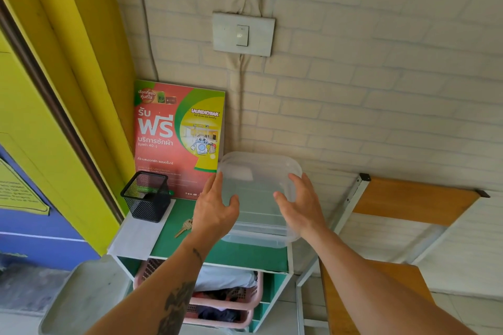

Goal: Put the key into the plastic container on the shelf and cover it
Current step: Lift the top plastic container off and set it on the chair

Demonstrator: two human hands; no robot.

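A translucent plastic container (255,228) with its lid (258,171) on stands on the green top of the shelf (231,253), against the wall. My left hand (215,209) holds the lid's left edge, thumb on top. On the right edge sits my right hand (299,207), gripping the same way. A brass key (184,227) lies flat on the shelf top, just left of my left wrist and outside the container.
A black mesh pen holder (148,198) stands at the shelf's left. A red laundry poster (177,139) leans on the wall behind. Pink baskets (226,296) with clothes fill the lower shelves. A wooden folding table (394,226) stands to the right.
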